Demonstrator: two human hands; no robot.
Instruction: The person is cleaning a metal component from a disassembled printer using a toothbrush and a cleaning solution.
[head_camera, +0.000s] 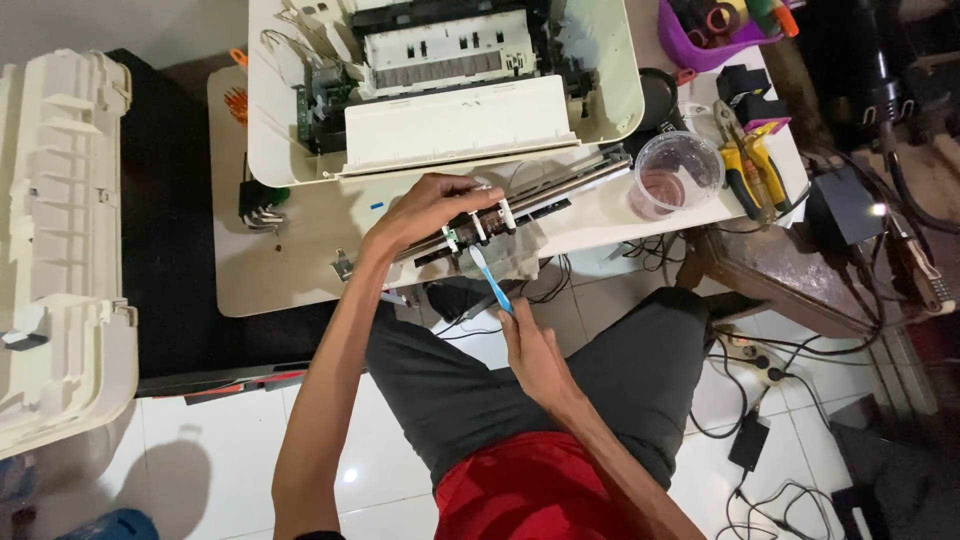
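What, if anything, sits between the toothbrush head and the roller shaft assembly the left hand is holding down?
Nothing visible. The right hand holds the blue toothbrush with its head right at the roller shaft assembly, which the left hand steadies at the table edge. The plastic cup stands off to the side.

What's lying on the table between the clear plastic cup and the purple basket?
In the head view, black ink cartridges and the yellow-handled pliers lie between the clear plastic cup and the purple basket.
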